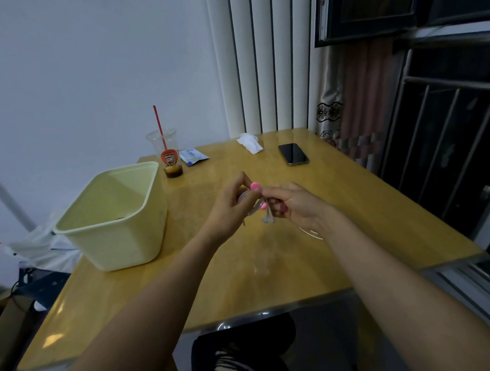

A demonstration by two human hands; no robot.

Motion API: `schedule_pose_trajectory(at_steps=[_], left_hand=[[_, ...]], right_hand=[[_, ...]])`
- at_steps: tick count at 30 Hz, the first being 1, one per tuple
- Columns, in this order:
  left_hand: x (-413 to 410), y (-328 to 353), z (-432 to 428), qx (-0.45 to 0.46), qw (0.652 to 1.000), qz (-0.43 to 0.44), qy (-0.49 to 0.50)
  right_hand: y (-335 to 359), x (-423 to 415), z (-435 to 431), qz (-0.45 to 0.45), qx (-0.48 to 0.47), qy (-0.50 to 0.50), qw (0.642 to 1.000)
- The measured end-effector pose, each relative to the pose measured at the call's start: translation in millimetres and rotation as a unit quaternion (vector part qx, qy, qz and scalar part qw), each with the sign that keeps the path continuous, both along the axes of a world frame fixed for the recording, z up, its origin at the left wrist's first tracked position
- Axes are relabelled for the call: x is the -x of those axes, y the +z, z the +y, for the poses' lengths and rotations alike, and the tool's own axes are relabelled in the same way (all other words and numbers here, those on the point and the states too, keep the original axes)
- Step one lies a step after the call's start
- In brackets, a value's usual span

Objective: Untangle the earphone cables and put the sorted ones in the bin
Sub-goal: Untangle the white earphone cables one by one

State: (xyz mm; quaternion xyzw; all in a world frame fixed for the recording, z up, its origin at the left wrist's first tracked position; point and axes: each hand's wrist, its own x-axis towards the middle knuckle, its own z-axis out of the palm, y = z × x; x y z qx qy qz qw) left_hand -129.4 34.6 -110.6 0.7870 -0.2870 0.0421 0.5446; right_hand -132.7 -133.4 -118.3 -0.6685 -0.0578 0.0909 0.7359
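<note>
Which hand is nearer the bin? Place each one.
Left. The left hand is just right of the bin, above the table; the right hand is farther right, beyond it. Both hold the earphone cable.

Glossy wooden table [354, 207], matt plastic bin [121, 238], clear plastic cup [164, 144].

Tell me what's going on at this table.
A person is working on a pale earphone cable, holding the bundle above the wooden table with both hands. The left hand pinches the coiled part and the right hand grips it from the other side. A white loop lies on the table by the right wrist. The yellow bin stands at the left; this cable is not in it yet.
</note>
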Motion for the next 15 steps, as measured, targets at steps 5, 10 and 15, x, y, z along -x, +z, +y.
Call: schedule_pose_trajectory(at_steps=[5,10,15], left_hand=[[-6,-5,-5,0.032,0.996,0.068,0.051],[-15,-11,-6,0.031,0.987,0.084,0.136],[-16,-11,-8,0.086,0.974,0.114,0.173]], right_hand=[[5,1,0,-0.023,0.104,-0.065,0.992],[19,6,6,-0.030,0.048,-0.171,0.984],[21,10,8,-0.047,0.070,-0.060,0.995]])
